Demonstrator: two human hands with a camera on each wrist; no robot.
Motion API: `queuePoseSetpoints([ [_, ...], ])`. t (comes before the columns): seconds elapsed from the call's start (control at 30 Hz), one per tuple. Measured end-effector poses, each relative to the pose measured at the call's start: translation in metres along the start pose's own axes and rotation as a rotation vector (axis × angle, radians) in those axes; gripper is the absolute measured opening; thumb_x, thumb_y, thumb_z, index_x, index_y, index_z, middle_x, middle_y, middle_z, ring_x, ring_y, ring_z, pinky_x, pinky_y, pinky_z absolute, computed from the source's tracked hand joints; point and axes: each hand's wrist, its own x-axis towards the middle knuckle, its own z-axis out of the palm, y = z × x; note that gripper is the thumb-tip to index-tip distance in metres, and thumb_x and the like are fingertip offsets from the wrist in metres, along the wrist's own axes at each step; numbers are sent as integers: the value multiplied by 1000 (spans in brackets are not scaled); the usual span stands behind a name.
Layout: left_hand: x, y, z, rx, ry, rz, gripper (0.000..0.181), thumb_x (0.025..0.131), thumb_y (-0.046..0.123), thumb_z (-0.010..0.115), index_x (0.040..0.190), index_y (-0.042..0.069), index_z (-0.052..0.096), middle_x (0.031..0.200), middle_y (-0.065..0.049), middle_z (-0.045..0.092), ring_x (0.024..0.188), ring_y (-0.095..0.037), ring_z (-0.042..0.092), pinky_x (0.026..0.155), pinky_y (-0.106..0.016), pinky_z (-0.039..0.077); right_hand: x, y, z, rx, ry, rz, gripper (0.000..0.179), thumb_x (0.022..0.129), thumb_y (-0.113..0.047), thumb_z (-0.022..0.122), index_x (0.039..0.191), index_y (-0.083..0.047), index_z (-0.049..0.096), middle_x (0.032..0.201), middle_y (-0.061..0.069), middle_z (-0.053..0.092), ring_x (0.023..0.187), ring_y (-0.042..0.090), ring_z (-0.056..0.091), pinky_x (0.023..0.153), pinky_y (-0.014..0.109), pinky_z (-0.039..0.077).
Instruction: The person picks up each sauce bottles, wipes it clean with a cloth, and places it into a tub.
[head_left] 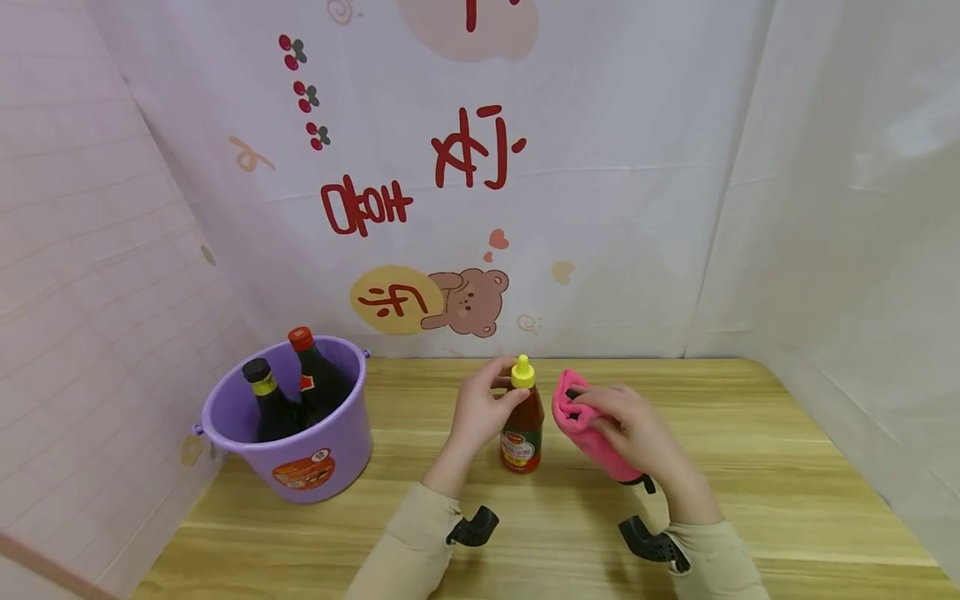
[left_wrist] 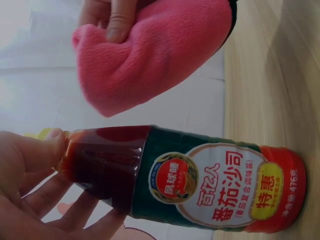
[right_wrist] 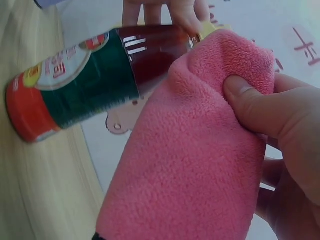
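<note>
A ketchup bottle [head_left: 531,415] with a yellow nozzle cap [head_left: 523,375] stands upright on the wooden table. Its green label with a red and white emblem [left_wrist: 200,182] faces the left wrist view. My left hand [head_left: 483,404] grips the bottle around its neck, thumb on the near side just under the cap. To the right of the bottle, my right hand [head_left: 637,425] holds a folded pink towel [head_left: 600,446], the thumb pressing into its fuzzy top end [right_wrist: 225,55]. The towel hangs slanted, with a black edge at its lower end, apart from the bottle in the head view.
On the left of the table [head_left: 750,500] stands a purple bucket [head_left: 352,437]. Inside it lean two dark bottles, one with a red cap [head_left: 302,337], the other with a black cap [head_left: 257,370]. A printed white curtain [head_left: 622,208] hangs behind the table.
</note>
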Motion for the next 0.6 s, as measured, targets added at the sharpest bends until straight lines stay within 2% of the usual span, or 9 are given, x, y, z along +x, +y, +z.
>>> queuePoseSetpoints([
  [0.3,3,3,-11,0,-107,-31,36,93,17,71,128,13,62,120,-8,66,107,-29,65,82,-42,57,20,-5,2,34,5,-72,40,76,8,78,111,-11,71,119,7,69,105,29,62,88,44,48],
  [0.43,6,4,-14,-4,-144,-43,39,94,23,70,131,15,61,123,-7,65,111,-30,63,82,-42,57,27,-5,2,33,1,-74,38,77,6,78,110,-10,71,121,7,69,106,29,62,89,46,47],
  [0.6,10,5,-17,-18,-155,-63,39,94,24,70,131,18,62,124,-4,65,112,-27,62,83,-42,57,32,-6,2,33,-22,-48,35,81,3,77,113,-9,71,123,7,68,109,30,61,90,49,49],
])
